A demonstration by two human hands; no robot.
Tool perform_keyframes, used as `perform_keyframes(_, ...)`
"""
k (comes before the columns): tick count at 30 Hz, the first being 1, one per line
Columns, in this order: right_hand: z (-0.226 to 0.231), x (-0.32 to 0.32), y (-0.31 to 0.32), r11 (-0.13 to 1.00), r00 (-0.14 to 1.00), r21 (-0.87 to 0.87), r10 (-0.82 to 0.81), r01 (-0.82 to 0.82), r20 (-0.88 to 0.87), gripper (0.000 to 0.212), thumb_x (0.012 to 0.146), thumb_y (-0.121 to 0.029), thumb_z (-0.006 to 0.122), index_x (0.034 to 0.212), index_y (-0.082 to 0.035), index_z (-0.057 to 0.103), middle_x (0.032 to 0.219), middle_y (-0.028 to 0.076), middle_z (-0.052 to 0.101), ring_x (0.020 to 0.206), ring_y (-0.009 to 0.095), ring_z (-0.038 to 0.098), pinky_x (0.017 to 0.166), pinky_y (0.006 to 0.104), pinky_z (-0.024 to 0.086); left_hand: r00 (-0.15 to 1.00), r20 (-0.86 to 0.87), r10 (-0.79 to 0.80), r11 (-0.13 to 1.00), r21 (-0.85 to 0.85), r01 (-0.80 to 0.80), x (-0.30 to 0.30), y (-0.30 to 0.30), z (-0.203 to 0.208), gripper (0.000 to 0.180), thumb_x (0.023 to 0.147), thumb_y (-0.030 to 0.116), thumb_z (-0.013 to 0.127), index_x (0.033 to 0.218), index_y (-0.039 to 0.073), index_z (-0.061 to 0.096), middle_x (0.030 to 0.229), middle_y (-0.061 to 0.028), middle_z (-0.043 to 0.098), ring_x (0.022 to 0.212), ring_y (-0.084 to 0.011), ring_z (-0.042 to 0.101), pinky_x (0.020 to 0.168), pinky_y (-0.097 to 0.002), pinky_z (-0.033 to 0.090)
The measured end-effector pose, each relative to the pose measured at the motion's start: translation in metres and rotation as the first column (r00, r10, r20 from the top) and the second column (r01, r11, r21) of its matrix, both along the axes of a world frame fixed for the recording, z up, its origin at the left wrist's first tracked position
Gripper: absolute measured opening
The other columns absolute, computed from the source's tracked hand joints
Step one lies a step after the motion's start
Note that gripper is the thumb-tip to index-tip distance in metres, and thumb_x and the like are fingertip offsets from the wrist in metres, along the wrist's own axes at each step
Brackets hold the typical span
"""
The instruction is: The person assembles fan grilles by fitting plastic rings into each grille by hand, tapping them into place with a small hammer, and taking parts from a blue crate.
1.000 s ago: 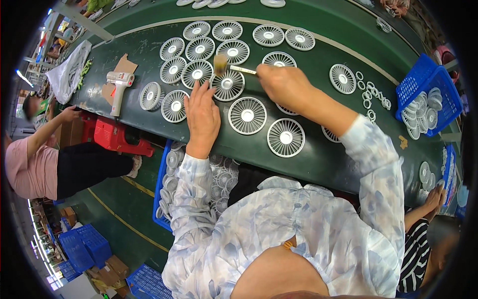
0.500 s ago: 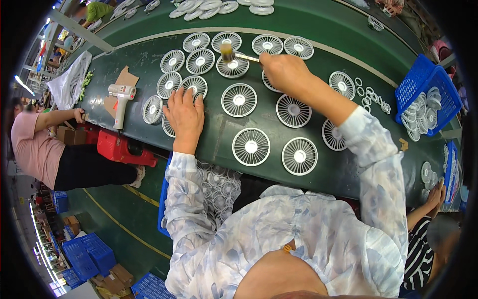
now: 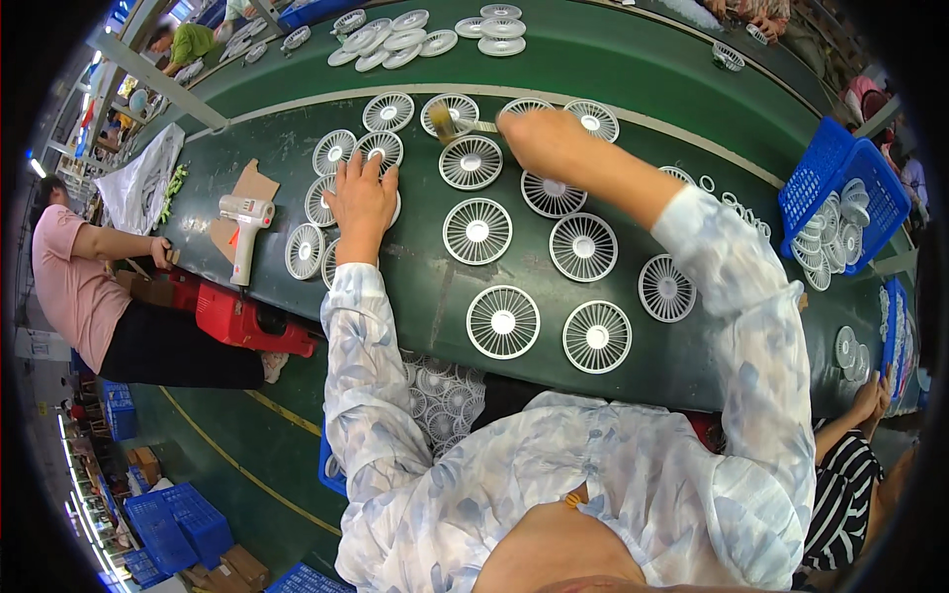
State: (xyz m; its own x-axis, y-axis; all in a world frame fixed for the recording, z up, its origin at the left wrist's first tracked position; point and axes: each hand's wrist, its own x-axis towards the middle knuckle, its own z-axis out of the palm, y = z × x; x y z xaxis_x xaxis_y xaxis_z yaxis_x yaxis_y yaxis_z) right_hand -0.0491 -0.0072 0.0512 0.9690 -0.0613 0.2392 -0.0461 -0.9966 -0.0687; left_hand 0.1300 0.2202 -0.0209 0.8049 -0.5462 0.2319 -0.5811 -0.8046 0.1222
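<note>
Two hands, left (image 3: 361, 203) and right (image 3: 542, 143), and one tool (image 3: 442, 123). About eighteen wheels (image 3: 477, 231) are spread over the table (image 3: 427, 282) (several are half hidden, so that number is rough), with at least two more at the right end. Farther off, four make one group and roughly ten another. Rings (image 3: 732, 201): several, overlapping too much to count. One gun (image 3: 244, 219), one bag (image 3: 143, 183), one stool (image 3: 237, 321), and at least three crates (image 3: 163, 524) at lower left.
</note>
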Motion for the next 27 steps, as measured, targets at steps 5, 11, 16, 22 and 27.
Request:
perform_keyframes(5,-0.03,0.044,-0.026,0.98,0.98,0.027,-0.197,0.197,0.009,0.02,0.087,-0.007,0.05,0.102,0.001,0.062,0.092,0.022,0.071,0.084,0.034,0.071,0.072,0.0479,0.056,1.0,0.008,-0.013,0.997,-0.075,0.013,0.013,-0.021,0.018,0.055,0.094,0.049,0.053,0.142,0.021,0.051,0.155,-0.013,0.035,0.144,-0.0361,0.027,0.11,-0.0687,0.02)
perform_keyframes(11,-0.011,0.067,-0.027,0.98,0.98,0.008,-0.199,0.2,-0.022,0.019,0.088,-0.011,0.054,0.101,-0.003,0.065,0.094,0.02,0.071,0.087,0.035,0.071,0.074,0.0453,0.057,0.993,-0.119,0.022,1.0,-0.01,-0.023,0.03,-0.018,0.015,0.055,0.092,0.051,0.052,0.142,0.026,0.051,0.154,-0.0121,0.038,0.144,-0.0373,0.029,0.11,-0.0705,0.017)
perform_keyframes(16,0.005,0.077,-0.021,0.984,0.978,-0.177,-0.05,0.014,-0.203,0.019,0.087,-0.009,0.054,0.103,-0.001,0.061,0.094,0.02,0.071,0.087,0.035,0.071,0.073,0.0462,0.057,0.995,-0.102,0.015,1.0,-0.016,-0.017,0.02,-0.006,0.014,0.054,0.089,0.044,0.057,0.14,0.026,0.052,0.152,-0.0111,0.04,0.143,-0.0362,0.03,0.11,-0.0696,0.019)
perform_keyframes(22,-0.023,0.156,-0.003,0.988,0.991,0.119,-0.104,0.093,0.085,0.019,0.087,-0.012,0.055,0.101,-0.002,0.062,0.097,0.021,0.071,0.089,0.036,0.071,0.075,0.047,0.056,0.994,-0.108,-0.01,0.991,-0.136,-0.005,0.009,-0.011,0.009,0.059,0.08,0.041,0.068,0.136,0.024,0.057,0.15,-0.0115,0.043,0.141,-0.0366,0.032,0.109,-0.0688,0.021)
perform_keyframes(27,-0.005,0.177,0.013,0.998,0.997,0.048,-0.05,0.048,0.052,0.023,0.087,-0.013,0.056,0.102,-0.004,0.07,0.096,0.017,0.072,0.089,0.033,0.071,0.076,0.0455,0.057,0.991,-0.115,-0.065,0.989,-0.139,0.049,0.017,0.001,0.009,0.059,0.079,0.039,0.07,0.135,0.024,0.057,0.15,-0.0107,0.043,0.142,-0.0357,0.033,0.111,-0.0682,0.021)
